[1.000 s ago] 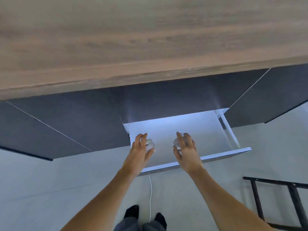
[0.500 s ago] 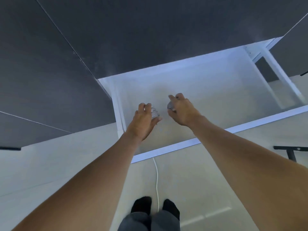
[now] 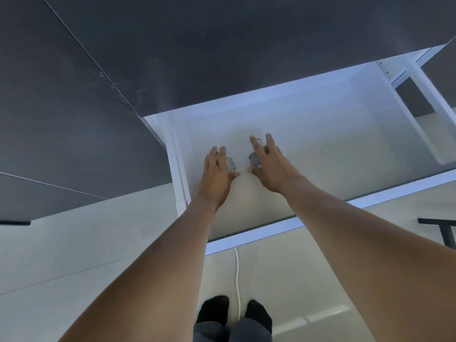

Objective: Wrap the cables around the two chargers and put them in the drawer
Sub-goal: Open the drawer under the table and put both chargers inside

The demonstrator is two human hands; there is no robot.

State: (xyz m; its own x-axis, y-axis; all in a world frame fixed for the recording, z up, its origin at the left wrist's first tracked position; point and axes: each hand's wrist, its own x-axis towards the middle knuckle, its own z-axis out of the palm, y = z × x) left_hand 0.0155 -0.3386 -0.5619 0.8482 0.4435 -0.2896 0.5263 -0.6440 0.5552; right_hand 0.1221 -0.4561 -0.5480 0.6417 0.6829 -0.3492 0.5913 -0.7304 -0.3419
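Note:
The white drawer (image 3: 256,239) stands pulled out below the dark cabinet front. Two chargers lie on its floor near the left side, each wound with grey cable. My left hand (image 3: 217,171) reaches in over the left charger (image 3: 231,165), with the fingers stretched out flat above it. My right hand (image 3: 270,164) covers the right charger (image 3: 254,157), fingers straight and spread, thumb beside it. Each hand hides most of its charger, so I cannot tell whether the fingers touch them.
Dark cabinet fronts (image 3: 222,58) rise behind and to the left of the drawer. A white cable (image 3: 237,280) runs across the pale floor from under the drawer front towards my black-socked feet (image 3: 214,309). A black metal frame (image 3: 444,230) stands at the right edge.
Both hands went deeper and lower into the drawer with the chargers. Their fingers, curled round the chargers before, are now stretched out straight. The view tilted down.

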